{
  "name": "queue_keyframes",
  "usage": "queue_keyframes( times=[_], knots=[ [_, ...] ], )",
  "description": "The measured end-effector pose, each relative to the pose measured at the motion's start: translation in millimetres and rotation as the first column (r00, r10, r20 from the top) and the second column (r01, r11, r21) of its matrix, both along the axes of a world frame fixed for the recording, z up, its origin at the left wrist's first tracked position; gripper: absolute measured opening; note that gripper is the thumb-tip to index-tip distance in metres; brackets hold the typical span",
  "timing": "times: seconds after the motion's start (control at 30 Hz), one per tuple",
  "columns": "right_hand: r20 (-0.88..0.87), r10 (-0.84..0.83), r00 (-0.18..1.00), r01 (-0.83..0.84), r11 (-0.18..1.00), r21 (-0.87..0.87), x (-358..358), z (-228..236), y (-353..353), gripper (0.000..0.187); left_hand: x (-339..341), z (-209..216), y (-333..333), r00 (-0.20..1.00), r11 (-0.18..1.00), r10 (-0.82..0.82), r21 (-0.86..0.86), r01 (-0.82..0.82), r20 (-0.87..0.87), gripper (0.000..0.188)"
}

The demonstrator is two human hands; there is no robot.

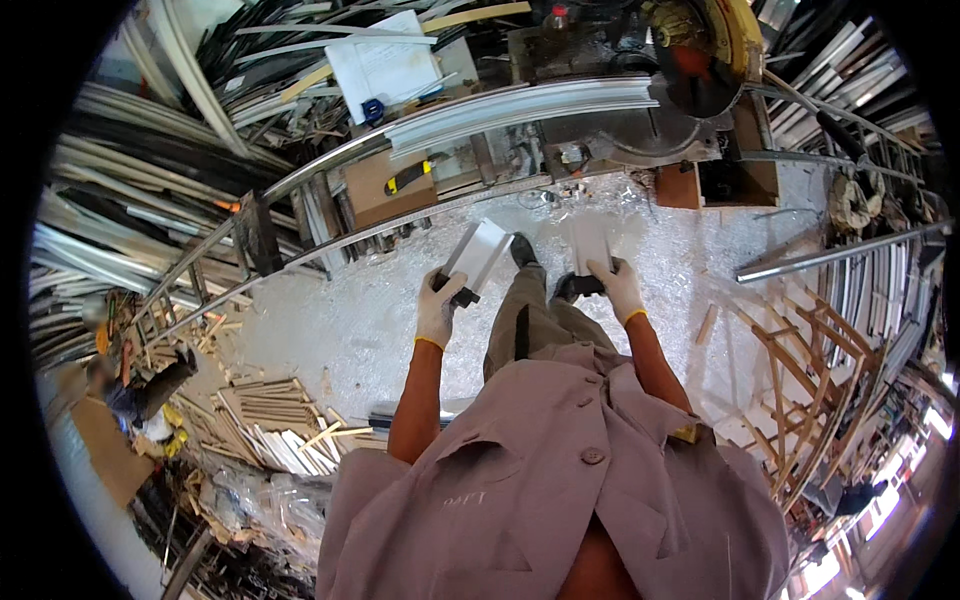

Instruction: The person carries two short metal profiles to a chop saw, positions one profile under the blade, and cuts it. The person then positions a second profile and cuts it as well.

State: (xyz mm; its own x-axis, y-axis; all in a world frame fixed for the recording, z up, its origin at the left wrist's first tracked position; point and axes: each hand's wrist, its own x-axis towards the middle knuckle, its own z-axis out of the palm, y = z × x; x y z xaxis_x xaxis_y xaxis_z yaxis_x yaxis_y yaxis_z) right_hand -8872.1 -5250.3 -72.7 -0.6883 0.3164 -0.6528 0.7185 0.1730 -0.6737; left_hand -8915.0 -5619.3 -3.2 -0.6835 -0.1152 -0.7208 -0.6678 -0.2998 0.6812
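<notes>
My left hand [436,308], in a white glove with a yellow cuff, is closed on the lower end of a short silver metal profile piece [480,250]. That piece tilts up and to the right, with a dark part at its lower end. In my right hand [624,286], gloved alike, is a second short profile piece [591,240], greyer and nearly upright, also dark at its lower end. The two pieces are apart, held in front of me above the floor. Beyond them a long white profile [520,108] lies along the bench beside a cut-off saw [690,55].
A yellow and black utility knife [407,177] lies on cardboard on the bench; a blue tape measure [372,110] rests by white paper. An open wooden box [738,184] sits below the saw. A wooden frame [810,370] stands right. Another person [135,395] is at far left.
</notes>
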Motion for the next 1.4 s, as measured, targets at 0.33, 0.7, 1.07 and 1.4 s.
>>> queue_keyframes(
  times=[0.33, 0.7, 1.07, 1.4],
  knots=[
    [0.123, 0.013, 0.992, -0.007, 0.999, -0.045, 72, -8, 14, 0.066, -61, -32, -114, 0.946, 0.902, -0.208, -0.423, 0.086, -0.249, 0.069],
    [0.231, -0.092, 0.969, 0.078, 0.995, 0.067, 53, -7, -45, 0.067, -254, -145, -254, 0.858, 0.689, -0.504, -0.644, 0.332, -0.098, 0.067],
    [0.304, 0.124, 0.944, -0.152, 0.986, 0.069, 4, -4, -136, 0.075, -292, -177, -276, 0.783, 0.396, -0.622, -0.867, 0.303, -0.01, 0.068],
    [0.324, 0.111, 0.94, -0.137, 0.989, 0.061, -35, 13, -160, 0.085, -279, -188, -258, 0.957, 0.596, -0.269, -0.799, 0.079, -0.106, 0.09]
  ],
)
